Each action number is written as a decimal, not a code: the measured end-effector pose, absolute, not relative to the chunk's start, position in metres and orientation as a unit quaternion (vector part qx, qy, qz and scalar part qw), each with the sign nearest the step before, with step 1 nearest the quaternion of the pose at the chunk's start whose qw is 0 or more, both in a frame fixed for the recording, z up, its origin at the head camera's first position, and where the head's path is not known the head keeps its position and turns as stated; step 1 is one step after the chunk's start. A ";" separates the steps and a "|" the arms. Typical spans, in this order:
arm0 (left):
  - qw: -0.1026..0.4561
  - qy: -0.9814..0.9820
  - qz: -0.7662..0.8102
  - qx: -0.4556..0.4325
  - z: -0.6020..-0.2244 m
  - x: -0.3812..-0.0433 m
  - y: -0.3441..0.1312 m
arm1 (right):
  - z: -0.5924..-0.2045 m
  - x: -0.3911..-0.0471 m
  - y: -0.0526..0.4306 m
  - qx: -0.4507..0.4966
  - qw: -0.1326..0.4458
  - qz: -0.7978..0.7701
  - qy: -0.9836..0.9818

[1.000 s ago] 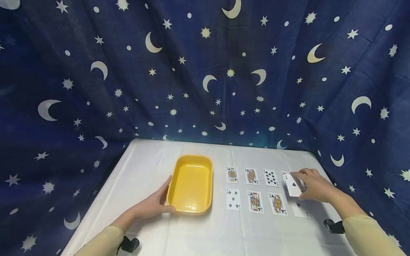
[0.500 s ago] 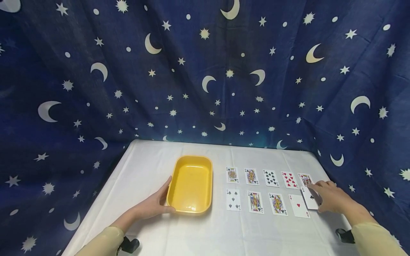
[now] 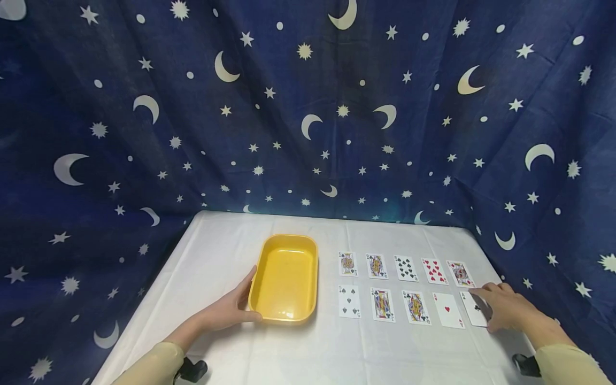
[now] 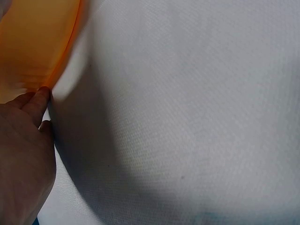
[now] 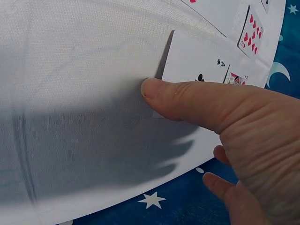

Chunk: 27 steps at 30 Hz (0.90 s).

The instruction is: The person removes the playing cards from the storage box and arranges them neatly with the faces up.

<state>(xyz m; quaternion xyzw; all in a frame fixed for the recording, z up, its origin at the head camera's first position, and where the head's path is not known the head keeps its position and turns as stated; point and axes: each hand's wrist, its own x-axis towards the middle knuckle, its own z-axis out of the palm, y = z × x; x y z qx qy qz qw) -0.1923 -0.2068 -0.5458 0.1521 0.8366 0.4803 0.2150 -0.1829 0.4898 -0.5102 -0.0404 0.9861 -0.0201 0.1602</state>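
At the right end of the nearer row, my right hand holds an ace of clubs by its edges. In the right wrist view, the thumb lies at the near edge of the card, and the other fingers' grip is partly hidden. To its left lies the ace of hearts. My left hand rests against the left side of a yellow plastic tray, fingers along the side and thumb at the front corner. The left wrist view shows fingertips touching the tray's edge.
Two rows of face-up playing cards lie right of the tray. The far row runs from a king to a red face card. The near row starts with a five of spades. A starry blue curtain borders the white table.
My right hand has carried the ace of clubs rightward and nearer, down to the near row's right end, uncovering the ten of hearts and the red face card. The left hand stays at the tray.
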 end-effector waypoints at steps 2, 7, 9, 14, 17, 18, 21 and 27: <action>0.216 0.836 0.482 0.152 -0.546 -0.192 -0.207 | -0.511 -0.182 0.490 -0.043 0.160 -0.022 0.986; 0.216 0.834 0.484 0.157 -0.547 -0.191 -0.209 | -0.513 -0.180 0.490 -0.049 0.157 -0.025 0.986; 0.215 0.834 0.483 0.157 -0.547 -0.191 -0.210 | -0.514 -0.179 0.490 -0.046 0.157 -0.026 0.986; 0.215 0.833 0.484 0.157 -0.546 -0.191 -0.212 | -0.515 -0.181 0.488 -0.035 0.167 -0.030 0.985; 0.215 0.832 0.487 0.158 -0.546 -0.191 -0.212 | -0.514 -0.181 0.488 -0.035 0.170 -0.033 0.984; 0.215 0.831 0.488 0.157 -0.546 -0.191 -0.211 | -0.514 -0.181 0.488 -0.036 0.172 -0.034 0.984; 0.216 0.832 0.487 0.156 -0.545 -0.191 -0.211 | -0.514 -0.180 0.488 -0.036 0.175 -0.036 0.983; 0.188 0.849 0.474 0.139 -0.537 -0.190 -0.220 | -0.515 -0.175 0.481 -0.058 0.118 -0.036 0.991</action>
